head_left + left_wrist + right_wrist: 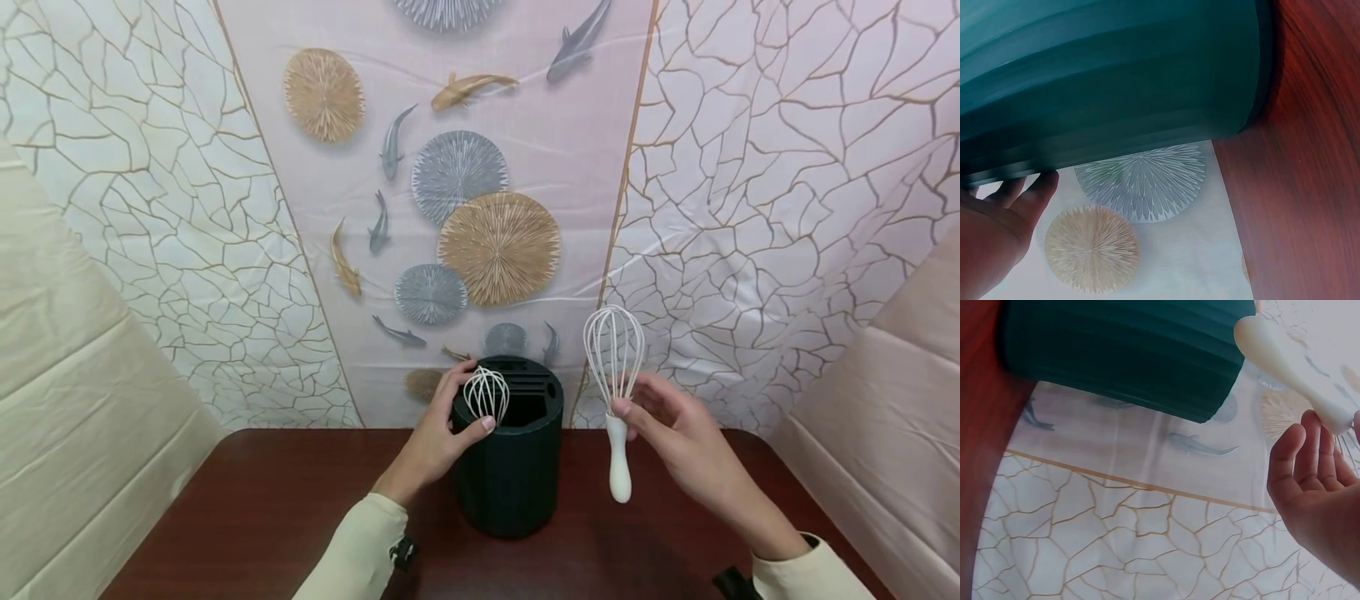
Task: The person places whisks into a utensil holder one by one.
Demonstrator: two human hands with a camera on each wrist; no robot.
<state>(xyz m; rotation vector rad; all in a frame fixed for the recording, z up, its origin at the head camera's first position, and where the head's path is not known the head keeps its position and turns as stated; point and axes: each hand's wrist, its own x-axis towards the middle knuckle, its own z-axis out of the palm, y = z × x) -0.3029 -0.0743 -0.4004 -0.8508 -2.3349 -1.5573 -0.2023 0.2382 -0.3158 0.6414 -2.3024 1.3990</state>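
A dark green utensil holder (510, 483) with a slotted top stands upright on the table. My left hand (438, 433) holds it at the left of its rim, the thumb at the front and the fingers behind. Out of its opening, by that thumb, rises the wire head of a small whisk (486, 390); the rest of this whisk is hidden inside. To the right of the holder, my right hand (686, 442) pinches a second whisk (617, 454) where the pale handle joins the wires. That whisk is in the air, wire loops up and handle down.
The dark red-brown table (300, 508) ends at a back edge just behind the holder. A patterned cloth (480, 100) with fish and round motifs hangs behind it. Plain beige cloth panels (67, 400) close in both sides.
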